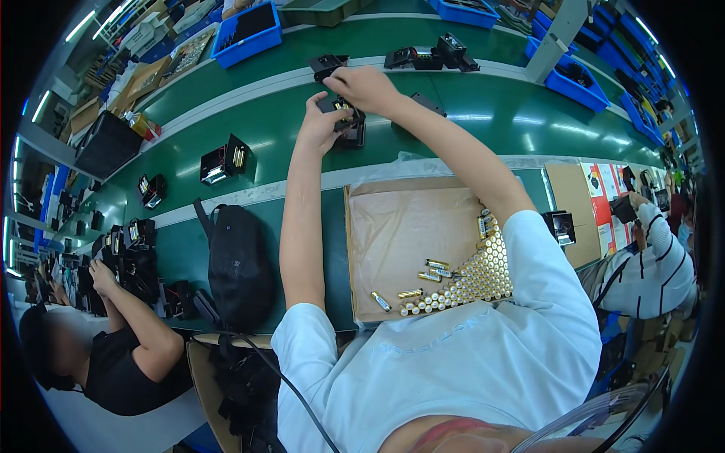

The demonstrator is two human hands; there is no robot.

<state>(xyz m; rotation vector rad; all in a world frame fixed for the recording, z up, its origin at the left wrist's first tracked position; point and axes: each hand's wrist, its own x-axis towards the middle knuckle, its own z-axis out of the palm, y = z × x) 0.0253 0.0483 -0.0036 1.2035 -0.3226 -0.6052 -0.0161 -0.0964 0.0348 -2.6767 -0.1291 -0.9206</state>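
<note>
My arms reach far forward over the green bench. In my left hand [317, 128] is a black battery case [355, 134], gripped between thumb and fingers, with gold batteries [343, 113] showing in it. My right hand [366, 87] hovers just above the case, its fingers curled into a pinch; what they hold, if anything, is hidden. Right behind it sits another black case [323, 66]. Closer to my body lies a shallow cardboard tray [350, 249], where many gold-and-white batteries [483, 275] stand packed at the right corner and several lie loose.
More black cases [224, 160] stand along the green bench [272, 147]. A black bag [240, 264] lies left of the tray. Blue bins [248, 34] line the far side. A co-worker in black [124, 355] sits at left, another in a striped top [649, 279] at right.
</note>
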